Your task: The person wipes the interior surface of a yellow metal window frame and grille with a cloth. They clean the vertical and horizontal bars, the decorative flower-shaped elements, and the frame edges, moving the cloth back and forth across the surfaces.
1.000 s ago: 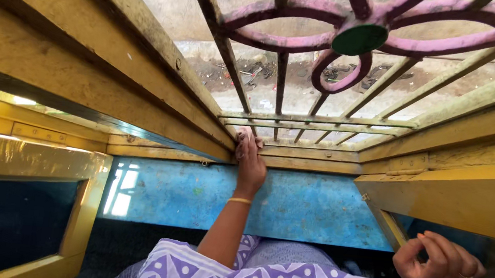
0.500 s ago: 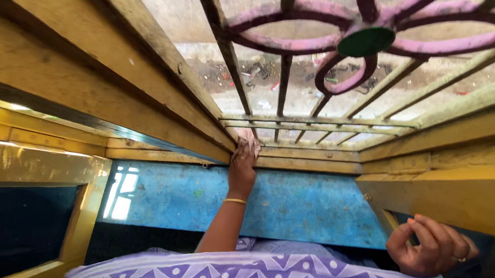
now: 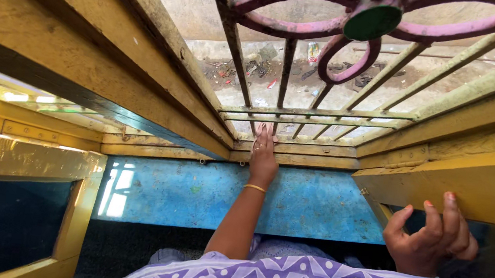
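- Left hand (image 3: 264,154) presses flat, fingers together, on the worn yellow wooden window sill (image 3: 307,153); whether a cloth lies beneath is hidden.
- Right hand (image 3: 430,238) hangs half-curled, empty, beside the yellow shutter frame (image 3: 469,187).
- Rusty pink iron grille (image 3: 309,23) rises beyond the left fingertips.

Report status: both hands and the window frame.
Left hand flat on the yellow window frame, a pink cloth under its fingers. Right hand half open, empty, at the open shutter. Nothing in the way.
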